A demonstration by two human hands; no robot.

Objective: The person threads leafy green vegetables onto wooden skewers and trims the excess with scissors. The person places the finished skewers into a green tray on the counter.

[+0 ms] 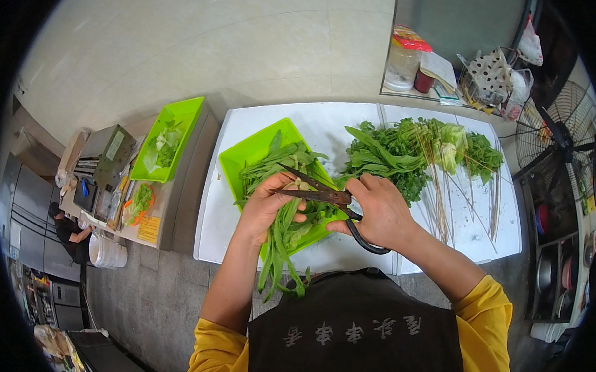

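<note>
My left hand grips a bunch of long green leafy vegetables, whose leaves hang down toward my apron. In my right hand is a pair of scissors with dark handles and rusty blades. The blades are spread around the pale stem ends of the bunch, close to my left fingers. Beneath both hands sits a bright green plastic tray with more long leaves in it. Part of the tray is hidden by my hands and the bunch.
On the white table, leafy greens, a lettuce piece and thin wooden skewers lie to the right. Another green tray stands on a counter at left. A floor fan is at right. A person sits far left.
</note>
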